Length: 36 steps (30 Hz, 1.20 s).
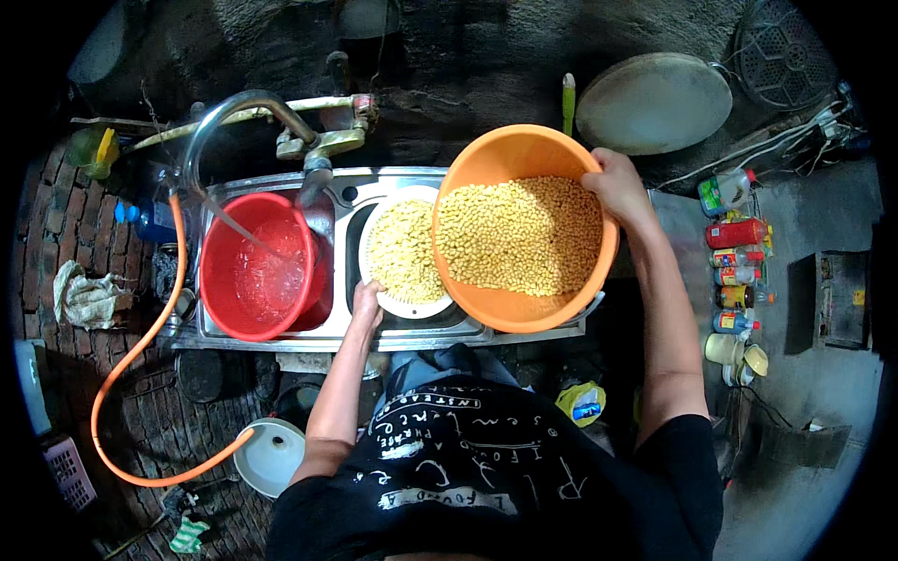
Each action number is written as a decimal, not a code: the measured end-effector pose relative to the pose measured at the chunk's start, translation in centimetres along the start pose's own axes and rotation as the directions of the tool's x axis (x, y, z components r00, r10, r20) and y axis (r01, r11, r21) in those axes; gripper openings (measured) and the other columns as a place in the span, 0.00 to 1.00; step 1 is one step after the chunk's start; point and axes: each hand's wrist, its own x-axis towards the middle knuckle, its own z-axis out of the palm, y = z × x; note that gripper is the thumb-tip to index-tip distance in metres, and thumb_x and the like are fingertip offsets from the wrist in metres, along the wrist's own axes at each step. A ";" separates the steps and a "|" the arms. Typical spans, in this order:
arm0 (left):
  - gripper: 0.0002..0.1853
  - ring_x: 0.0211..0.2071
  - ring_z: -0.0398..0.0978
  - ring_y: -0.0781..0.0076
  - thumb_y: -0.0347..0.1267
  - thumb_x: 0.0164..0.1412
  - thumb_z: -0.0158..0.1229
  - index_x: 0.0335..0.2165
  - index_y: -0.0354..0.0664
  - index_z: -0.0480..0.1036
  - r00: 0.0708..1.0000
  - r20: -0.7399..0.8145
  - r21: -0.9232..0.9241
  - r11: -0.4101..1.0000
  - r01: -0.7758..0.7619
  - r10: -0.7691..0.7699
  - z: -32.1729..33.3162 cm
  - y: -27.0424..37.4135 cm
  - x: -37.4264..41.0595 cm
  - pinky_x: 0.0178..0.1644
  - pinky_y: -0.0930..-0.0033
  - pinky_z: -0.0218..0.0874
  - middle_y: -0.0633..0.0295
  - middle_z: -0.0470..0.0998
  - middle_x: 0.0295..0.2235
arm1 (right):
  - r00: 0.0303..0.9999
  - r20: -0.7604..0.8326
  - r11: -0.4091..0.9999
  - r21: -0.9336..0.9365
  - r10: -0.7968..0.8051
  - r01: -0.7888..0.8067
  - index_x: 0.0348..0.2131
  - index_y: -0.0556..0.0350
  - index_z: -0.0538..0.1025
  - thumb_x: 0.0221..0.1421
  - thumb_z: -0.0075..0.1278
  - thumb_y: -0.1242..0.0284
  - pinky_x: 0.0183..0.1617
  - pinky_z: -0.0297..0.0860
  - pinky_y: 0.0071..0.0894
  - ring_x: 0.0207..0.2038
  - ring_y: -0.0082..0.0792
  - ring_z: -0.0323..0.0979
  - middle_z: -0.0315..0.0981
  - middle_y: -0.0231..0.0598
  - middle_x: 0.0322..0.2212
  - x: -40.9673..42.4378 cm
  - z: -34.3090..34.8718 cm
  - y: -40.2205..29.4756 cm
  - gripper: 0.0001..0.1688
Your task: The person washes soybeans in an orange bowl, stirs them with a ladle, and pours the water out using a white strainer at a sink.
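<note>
My right hand [617, 186] grips the upper right rim of an orange plastic basin [505, 308], tilted to the left. Soybeans [519, 238] spread across its inside, up to the lower left rim. Under that rim sits a white plastic colander [414, 308] with more soybeans [403, 245] in it; the basin hides its right side. My left hand [367, 303] holds the colander's near left rim, thumb on the edge. To the left, a red plastic basin [210, 280] stands in the sink, with water [242, 228] running into it from a curved metal faucet [231, 105].
The stainless steel sink [337, 340] runs along a dark wall. An orange hose [112, 379] loops from the faucet side down to a pale bowl-shaped basin [270, 456]. Several bottles [736, 233] line the counter at right. A round board [652, 102] leans behind.
</note>
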 end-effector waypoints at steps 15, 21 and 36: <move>0.31 0.42 0.71 0.56 0.21 0.39 0.43 0.48 0.23 0.57 0.996 -0.068 0.040 0.998 -0.055 0.057 3.3 3.5 -4.7 0.47 0.63 0.64 0.44 0.69 0.42 | 0.998 0.066 0.913 0.405 0.014 -0.039 0.27 0.63 0.72 0.36 0.44 0.82 0.31 0.63 0.20 0.26 0.22 0.66 0.69 0.32 0.23 0.9 -5.4 10.2 0.12; 0.31 0.45 0.68 0.57 0.20 0.39 0.42 0.49 0.25 0.57 0.994 -0.100 -0.046 0.997 -0.054 0.049 -0.5 3.9 -7.4 0.51 0.62 0.60 0.46 0.68 0.45 | 0.998 0.058 0.931 0.364 0.008 -0.028 0.24 0.62 0.70 0.34 0.44 0.83 0.29 0.61 0.19 0.24 0.21 0.64 0.66 0.30 0.21 -1.1 -3.2 6.2 0.08; 0.34 0.45 0.68 0.51 0.22 0.38 0.44 0.50 0.24 0.54 0.916 -0.354 -0.035 0.976 -0.214 0.188 -8.1 11.4 -22.2 0.51 0.59 0.61 0.42 0.65 0.47 | 0.996 0.085 0.739 0.670 0.018 -0.071 0.24 0.60 0.70 0.35 0.43 0.85 0.28 0.62 0.18 0.23 0.22 0.64 0.67 0.31 0.21 -3.9 4.7 -1.3 0.09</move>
